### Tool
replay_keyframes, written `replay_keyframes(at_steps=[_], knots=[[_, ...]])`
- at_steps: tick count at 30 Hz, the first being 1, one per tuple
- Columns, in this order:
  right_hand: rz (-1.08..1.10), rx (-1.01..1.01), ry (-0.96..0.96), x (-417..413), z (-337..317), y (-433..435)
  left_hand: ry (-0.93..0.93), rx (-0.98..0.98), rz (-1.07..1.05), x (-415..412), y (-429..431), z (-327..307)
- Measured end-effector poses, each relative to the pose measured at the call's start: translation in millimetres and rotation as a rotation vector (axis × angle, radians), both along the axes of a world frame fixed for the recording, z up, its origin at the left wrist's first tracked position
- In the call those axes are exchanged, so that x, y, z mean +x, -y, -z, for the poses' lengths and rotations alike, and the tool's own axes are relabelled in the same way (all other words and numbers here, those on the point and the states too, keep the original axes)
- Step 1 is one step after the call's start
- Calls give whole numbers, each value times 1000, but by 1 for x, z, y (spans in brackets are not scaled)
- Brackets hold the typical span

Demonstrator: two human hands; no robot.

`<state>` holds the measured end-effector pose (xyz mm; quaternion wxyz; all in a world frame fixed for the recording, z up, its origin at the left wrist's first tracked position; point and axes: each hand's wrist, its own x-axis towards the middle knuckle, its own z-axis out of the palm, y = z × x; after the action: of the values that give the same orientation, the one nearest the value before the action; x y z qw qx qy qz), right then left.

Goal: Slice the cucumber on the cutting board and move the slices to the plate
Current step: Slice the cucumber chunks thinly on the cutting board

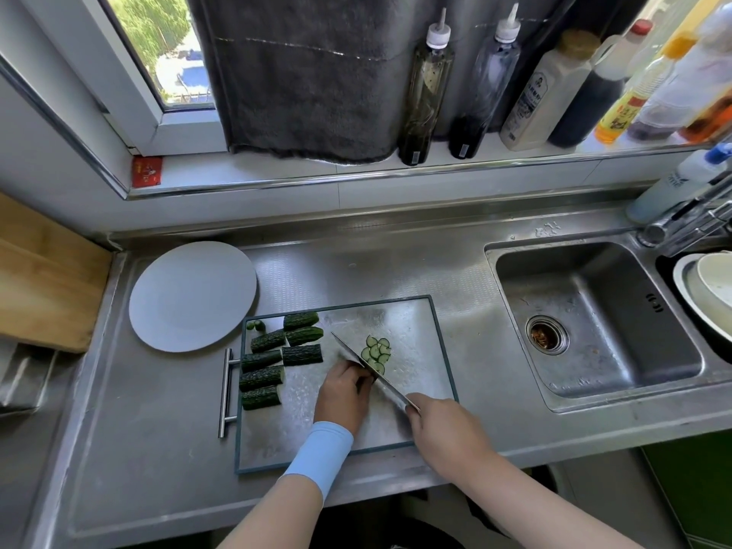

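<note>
Leftward, cucumber chunks point(277, 358) between slices point(376, 352) and plate point(193, 295), sink point(594, 311) right

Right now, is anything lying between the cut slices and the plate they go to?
Yes. The knife stands just left of the slices, and beyond it the uncut cucumber chunks lie along the left side of the board, in the line to the plate. Lifting the slices over them looks possible.

Right hand point(445, 427) holds knife point(391, 391) beside cucumber slices point(376, 352) on cutting board point(414, 330).
</note>
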<state>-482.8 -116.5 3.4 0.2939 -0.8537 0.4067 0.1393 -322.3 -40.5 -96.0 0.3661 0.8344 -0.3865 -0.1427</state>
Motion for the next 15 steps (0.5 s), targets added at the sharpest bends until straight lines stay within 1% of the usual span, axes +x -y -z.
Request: replay_keyframes(at_steps=[4, 11, 15], knots=[[37, 30, -10, 14, 10, 3, 14, -2, 12, -1, 1, 1], [38, 61, 3, 21, 10, 6, 38, -20, 31, -2, -2, 2], [8, 12, 25, 15, 7, 2, 19, -2, -2, -3, -1, 0]])
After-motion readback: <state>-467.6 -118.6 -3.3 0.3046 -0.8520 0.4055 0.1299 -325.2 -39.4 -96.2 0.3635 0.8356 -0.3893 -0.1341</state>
